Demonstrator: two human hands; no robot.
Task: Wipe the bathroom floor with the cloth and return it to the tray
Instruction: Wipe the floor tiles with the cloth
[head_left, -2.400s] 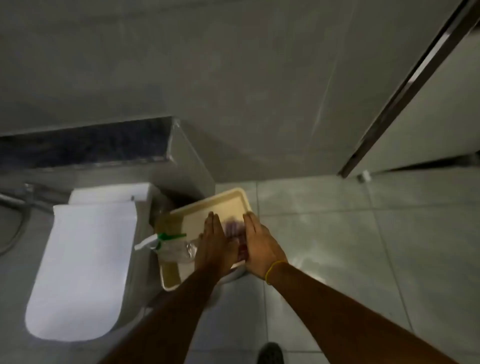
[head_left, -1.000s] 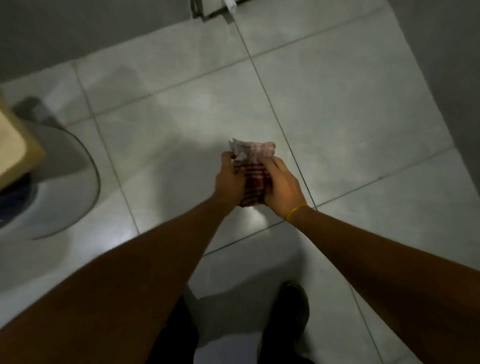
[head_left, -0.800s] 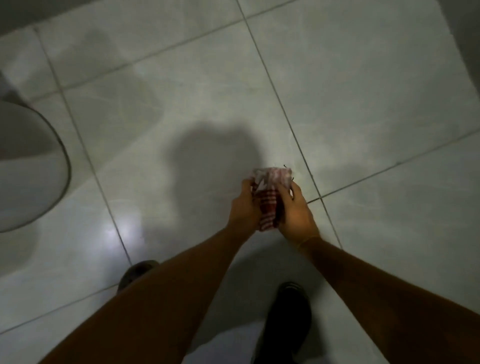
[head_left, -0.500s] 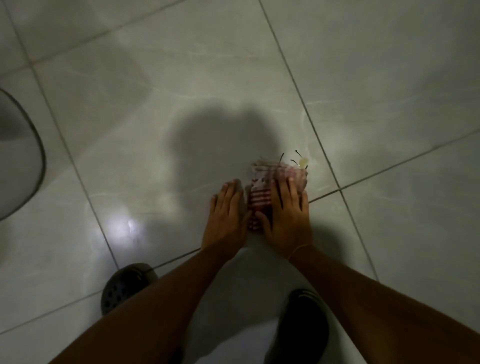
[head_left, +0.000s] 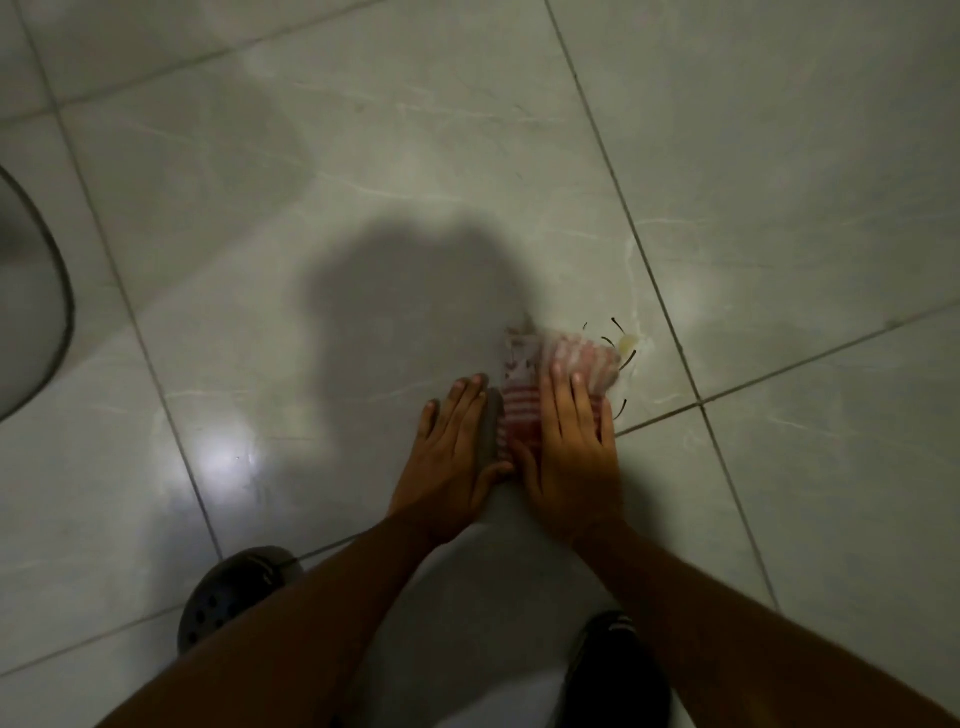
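A folded red-and-white striped cloth (head_left: 524, 384) lies flat on the pale tiled bathroom floor (head_left: 415, 182), its far end blurred. My right hand (head_left: 569, 452) presses flat on top of it, fingers spread forward. My left hand (head_left: 452, 457) lies flat on the tile, touching the cloth's left edge. A yellowish spot with thin dark strands (head_left: 626, 343) sits on the tile just beyond the cloth's far right corner. The tray is out of view.
A curved pale toilet base (head_left: 26, 312) shows at the left edge. My two dark shoes, left (head_left: 234, 592) and right (head_left: 613, 670), stand on the tiles near the bottom. Grey grout lines cross the floor; a light glare (head_left: 228, 457) reflects at left.
I took the cloth from the tray, carried it over the open floor and lowered it onto the tile. Both hands went from gripping it to lying flat; the view dropped closer to the floor.
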